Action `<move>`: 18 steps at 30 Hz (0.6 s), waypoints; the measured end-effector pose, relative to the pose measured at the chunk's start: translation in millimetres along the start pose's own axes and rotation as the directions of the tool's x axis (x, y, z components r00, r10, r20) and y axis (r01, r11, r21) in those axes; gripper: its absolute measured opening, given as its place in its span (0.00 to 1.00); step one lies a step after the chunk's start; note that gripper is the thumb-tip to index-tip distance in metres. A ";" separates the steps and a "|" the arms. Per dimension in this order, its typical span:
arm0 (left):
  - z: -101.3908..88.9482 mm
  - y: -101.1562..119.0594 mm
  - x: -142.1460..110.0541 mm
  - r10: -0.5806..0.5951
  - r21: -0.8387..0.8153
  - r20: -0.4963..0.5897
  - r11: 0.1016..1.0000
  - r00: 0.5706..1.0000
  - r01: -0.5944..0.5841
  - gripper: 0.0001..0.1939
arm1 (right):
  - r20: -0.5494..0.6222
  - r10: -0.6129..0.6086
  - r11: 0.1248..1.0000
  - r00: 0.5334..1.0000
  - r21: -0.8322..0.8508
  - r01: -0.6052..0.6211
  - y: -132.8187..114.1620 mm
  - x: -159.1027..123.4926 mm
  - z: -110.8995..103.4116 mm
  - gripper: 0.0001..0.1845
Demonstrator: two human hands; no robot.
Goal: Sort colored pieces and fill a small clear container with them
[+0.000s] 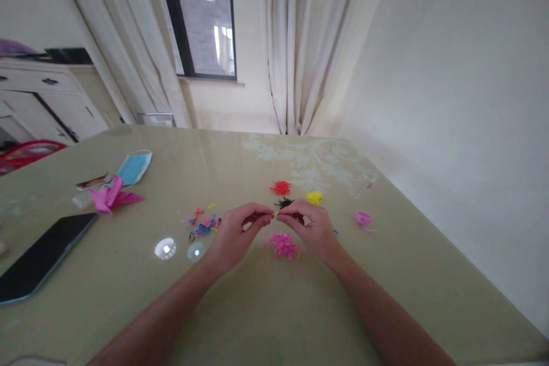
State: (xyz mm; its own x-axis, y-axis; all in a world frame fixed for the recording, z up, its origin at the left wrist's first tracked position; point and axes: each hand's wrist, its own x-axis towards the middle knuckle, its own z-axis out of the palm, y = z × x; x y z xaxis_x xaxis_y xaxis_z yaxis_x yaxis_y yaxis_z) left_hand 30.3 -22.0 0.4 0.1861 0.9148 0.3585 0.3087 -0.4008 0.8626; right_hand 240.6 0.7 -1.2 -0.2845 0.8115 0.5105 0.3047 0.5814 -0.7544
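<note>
Between the fingertips of both hands is a small yellow strip (275, 214), looking like a short piece of rubber band. My left hand (241, 231) pinches one end and my right hand (312, 229) pinches the other. Just below them lies a pile of pink pieces (283, 245). Behind the fingers sits a black pile (283, 203), partly hidden. Farther back are a red pile (281, 187) and a yellow pile (314, 198). A mixed heap of coloured bands (206, 225) lies left of my left hand.
On the left lie a dark tablet-like device (47, 251), a pink folded paper shape (114, 195) and a blue face mask (134, 168). A pink coil (363, 218) rests at the right. A wall (463, 126) borders the table's (266, 320) right edge.
</note>
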 end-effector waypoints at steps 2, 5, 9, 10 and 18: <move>-0.1 -0.5 -0.7 0.006 0.017 -0.001 1.000 1.000 -0.006 0.07 | 0.014 -0.016 1.000 1.000 0.016 0.016 0.6 0.7 -2.8 0.15; 0.2 -0.2 -1.8 0.010 0.044 0.000 0.999 1.000 -0.010 0.06 | 0.040 -0.025 0.999 0.999 0.028 0.024 0.2 1.6 -5.5 0.14; -0.2 1.3 -2.5 0.044 0.059 0.003 0.997 0.999 -0.045 0.06 | 0.047 -0.014 1.000 0.999 0.018 0.014 -3.7 2.3 -5.9 0.15; -0.7 1.4 -2.4 0.064 0.061 0.004 0.996 0.998 -0.064 0.06 | 0.044 -0.017 1.000 0.999 0.017 0.016 -4.9 2.5 -5.8 0.15; -2.9 1.5 -2.4 0.141 -0.004 -0.073 0.990 0.987 -0.141 0.04 | -0.022 -0.123 0.991 0.992 0.045 0.124 -12.5 2.6 -9.4 0.07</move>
State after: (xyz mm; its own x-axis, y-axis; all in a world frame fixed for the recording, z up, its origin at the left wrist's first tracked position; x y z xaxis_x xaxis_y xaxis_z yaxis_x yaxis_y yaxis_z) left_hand 27.6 -24.6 1.9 0.1587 0.8506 0.5014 0.2757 -0.5258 0.8047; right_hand 244.6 -3.9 13.4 -0.2999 0.7346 0.6086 0.2254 0.6745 -0.7030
